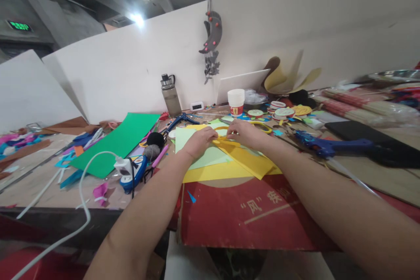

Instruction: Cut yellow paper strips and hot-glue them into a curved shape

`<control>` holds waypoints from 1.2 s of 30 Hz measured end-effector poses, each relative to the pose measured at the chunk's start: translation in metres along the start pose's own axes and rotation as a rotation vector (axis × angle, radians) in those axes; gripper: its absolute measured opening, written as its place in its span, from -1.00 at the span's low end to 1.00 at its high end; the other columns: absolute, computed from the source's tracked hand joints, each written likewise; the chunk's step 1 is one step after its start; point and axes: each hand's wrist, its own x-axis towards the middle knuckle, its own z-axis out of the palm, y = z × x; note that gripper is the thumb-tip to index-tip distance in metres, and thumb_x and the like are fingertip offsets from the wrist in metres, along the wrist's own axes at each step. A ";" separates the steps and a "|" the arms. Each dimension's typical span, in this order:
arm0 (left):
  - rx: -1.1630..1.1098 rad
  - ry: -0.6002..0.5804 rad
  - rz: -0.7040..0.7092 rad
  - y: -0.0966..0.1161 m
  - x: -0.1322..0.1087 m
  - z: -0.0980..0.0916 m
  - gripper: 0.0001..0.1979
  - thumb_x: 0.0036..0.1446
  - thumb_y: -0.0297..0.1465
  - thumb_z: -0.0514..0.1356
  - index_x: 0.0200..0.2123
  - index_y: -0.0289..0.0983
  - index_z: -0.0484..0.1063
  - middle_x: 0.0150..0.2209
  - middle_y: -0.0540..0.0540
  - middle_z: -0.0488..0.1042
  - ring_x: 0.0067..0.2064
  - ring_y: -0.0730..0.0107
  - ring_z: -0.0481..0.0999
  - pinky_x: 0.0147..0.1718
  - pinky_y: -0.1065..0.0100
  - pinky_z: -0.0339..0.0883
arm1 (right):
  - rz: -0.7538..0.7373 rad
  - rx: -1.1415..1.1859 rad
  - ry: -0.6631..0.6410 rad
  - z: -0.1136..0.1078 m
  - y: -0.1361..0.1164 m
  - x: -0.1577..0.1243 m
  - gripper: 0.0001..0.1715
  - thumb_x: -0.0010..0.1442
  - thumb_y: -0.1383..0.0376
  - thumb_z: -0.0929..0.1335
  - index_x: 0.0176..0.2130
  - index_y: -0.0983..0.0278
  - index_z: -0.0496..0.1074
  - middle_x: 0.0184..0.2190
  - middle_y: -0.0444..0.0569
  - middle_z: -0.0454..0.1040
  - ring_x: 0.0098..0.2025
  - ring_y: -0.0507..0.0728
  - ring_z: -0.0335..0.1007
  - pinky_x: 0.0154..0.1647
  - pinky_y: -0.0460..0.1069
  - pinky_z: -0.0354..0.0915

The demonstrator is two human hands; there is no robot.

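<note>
My left hand (204, 139) and my right hand (245, 134) are close together over a pile of paper. Their fingers pinch a curled orange-yellow paper strip (226, 141) between them; its far part is partly hidden by the fingers. A wider orange-yellow paper piece (251, 162) lies slanting below the right hand. Beneath are a pale green sheet (206, 159) and a bright yellow sheet (200, 175). Just behind the right hand lie scissors with yellow handles (265, 127), partly covered by that hand.
A red cardboard (229, 223) lies under the papers. To the right rests a blue glue gun (328, 145); to the left, a green sheet (121, 144) and a blue power strip (133, 177) with a white cable. Paper cups (236, 101) and a bottle (171, 96) stand behind.
</note>
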 end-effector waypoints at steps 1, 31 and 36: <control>0.001 -0.012 -0.011 0.000 0.000 0.000 -0.83 0.15 -0.53 0.06 -0.32 -0.28 0.44 -0.28 -0.09 0.44 -0.23 0.40 0.41 -0.19 0.37 0.28 | 0.006 -0.004 -0.003 0.000 0.000 0.000 -0.89 0.07 0.33 0.36 -0.44 0.26 0.52 -0.33 0.01 0.46 -0.21 0.14 0.36 -0.12 0.03 0.25; -0.481 0.298 -0.337 0.002 0.004 0.000 -0.53 0.00 -0.37 0.28 0.03 -0.21 0.36 0.05 -0.19 0.35 -0.15 0.36 0.42 -0.17 0.31 0.33 | 0.016 -0.102 0.291 0.001 -0.019 0.000 -0.85 0.11 0.34 0.38 -0.44 0.21 0.57 -0.25 0.02 0.48 -0.15 0.24 0.20 -0.12 0.14 0.08; -1.101 0.171 -0.343 -0.002 0.002 -0.003 -0.35 -0.06 -0.35 0.33 0.14 -0.17 0.26 0.17 -0.21 0.27 0.05 0.21 0.38 -0.03 0.22 0.28 | -0.029 -0.101 0.424 -0.001 -0.023 -0.002 -0.84 0.16 0.26 0.37 -0.39 0.12 0.58 -0.11 -0.01 0.44 -0.07 0.27 0.13 -0.08 0.17 0.04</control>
